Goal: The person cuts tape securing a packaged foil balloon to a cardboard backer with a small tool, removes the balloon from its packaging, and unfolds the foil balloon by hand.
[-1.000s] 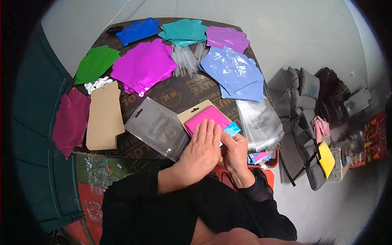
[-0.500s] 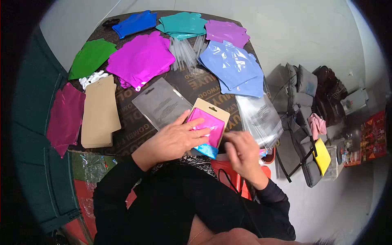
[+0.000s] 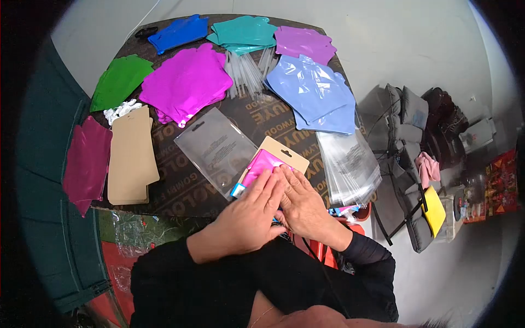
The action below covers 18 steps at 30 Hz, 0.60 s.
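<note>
A brown card (image 3: 295, 159) with a hanger slot lies tilted at the table's near edge, under a folded shiny pink foil piece (image 3: 258, 165). My left hand (image 3: 246, 217) rests on the foil with fingers stretched out together. Beside it, my right hand (image 3: 306, 210) also lies flat on the foil, its fingertips meeting the left ones. Both hands look open, and they cover the lower part of foil and card. A bit of blue and white (image 3: 238, 190) pokes out at the foil's left corner. One clear printed bag (image 3: 213, 147) lies just left of the card, partly beneath it.
Brown cards (image 3: 131, 158) are stacked at left, near dark-pink foil (image 3: 87, 164) and white string (image 3: 121, 111). Magenta foils (image 3: 186, 82), green foil (image 3: 121, 81), light-blue foils (image 3: 309, 90) and clear straws (image 3: 244, 74) lie farther back. Clear bags (image 3: 350, 167) fan out at right.
My right hand has come left from beside the card onto the pink foil. My left hand has shifted down, fingers now alongside the right ones. The blue piece's visible end now shows at the left.
</note>
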Tool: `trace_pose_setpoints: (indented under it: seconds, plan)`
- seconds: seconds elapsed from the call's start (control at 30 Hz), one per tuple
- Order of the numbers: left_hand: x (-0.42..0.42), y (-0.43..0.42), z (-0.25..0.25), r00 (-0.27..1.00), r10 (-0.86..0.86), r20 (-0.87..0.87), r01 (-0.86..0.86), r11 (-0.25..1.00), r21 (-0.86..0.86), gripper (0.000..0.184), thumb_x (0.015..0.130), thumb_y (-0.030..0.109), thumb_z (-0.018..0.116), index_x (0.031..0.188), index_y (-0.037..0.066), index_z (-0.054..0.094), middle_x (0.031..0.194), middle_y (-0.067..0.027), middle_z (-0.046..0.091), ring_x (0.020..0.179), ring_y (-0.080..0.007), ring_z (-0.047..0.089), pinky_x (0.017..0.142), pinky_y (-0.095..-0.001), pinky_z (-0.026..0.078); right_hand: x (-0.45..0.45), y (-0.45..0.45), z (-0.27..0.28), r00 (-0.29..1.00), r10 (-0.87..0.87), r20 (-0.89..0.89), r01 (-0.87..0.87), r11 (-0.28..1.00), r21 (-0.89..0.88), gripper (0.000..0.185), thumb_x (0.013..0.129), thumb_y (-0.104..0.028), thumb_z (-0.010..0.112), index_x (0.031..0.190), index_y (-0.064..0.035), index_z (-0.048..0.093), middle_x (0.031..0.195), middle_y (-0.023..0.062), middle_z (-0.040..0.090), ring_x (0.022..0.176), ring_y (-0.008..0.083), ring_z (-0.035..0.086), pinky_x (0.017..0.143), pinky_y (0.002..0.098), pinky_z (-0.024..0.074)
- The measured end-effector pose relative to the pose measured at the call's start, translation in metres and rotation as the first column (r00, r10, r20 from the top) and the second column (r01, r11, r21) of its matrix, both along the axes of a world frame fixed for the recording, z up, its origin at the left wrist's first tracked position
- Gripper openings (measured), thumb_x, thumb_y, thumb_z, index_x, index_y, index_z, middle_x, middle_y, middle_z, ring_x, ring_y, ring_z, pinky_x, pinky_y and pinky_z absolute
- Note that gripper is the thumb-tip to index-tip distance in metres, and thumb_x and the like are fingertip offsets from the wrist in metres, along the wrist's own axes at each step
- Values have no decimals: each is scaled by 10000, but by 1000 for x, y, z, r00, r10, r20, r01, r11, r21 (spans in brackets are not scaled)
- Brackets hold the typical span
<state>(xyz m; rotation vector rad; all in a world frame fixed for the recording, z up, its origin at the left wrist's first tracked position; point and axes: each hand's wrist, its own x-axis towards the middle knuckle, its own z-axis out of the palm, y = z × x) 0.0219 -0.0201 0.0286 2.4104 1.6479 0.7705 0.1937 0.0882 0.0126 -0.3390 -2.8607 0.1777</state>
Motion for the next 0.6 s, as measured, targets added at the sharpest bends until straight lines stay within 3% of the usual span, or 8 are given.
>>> trace_pose_setpoints:
  seconds: [0.17,0.33,0.5,0.6]
  plan:
    - [7,1,-18,994,-9,108,10,1000,-8,812,866,421,627,1377,-168,400,1463,-385,354,1433,-476,275,1190,-513,191,2,-2,4,1000,-14,8,14,1000,-3,636,907,-286,610,1416,62,455,1529,265,366,1426,408,349,1159,470,304]
    - [5,0,-20,999,26,-28,-27,999,-27,807,873,440,614,1392,-142,408,1497,-360,331,1443,-470,263,1199,-505,150,2,28,21,993,108,-45,-114,974,-194,482,876,-158,634,1313,30,559,1448,207,482,1287,364,489,1059,422,400]
    - [6,0,-19,979,28,-202,-46,995,-87,782,878,451,604,1434,-65,412,1516,-351,310,1457,-459,240,1203,-508,104,-14,51,42,984,-91,155,143,918,-369,309,835,-37,637,1143,-9,630,1287,140,567,1086,302,549,942,378,443]
    - [7,0,-23,986,42,-159,-52,997,-54,754,876,457,606,1444,-3,425,1507,-350,321,1460,-462,226,1207,-502,92,-44,64,37,995,95,-4,-92,943,-319,224,830,-9,636,1053,-25,630,1171,121,564,1014,282,537,907,366,444]
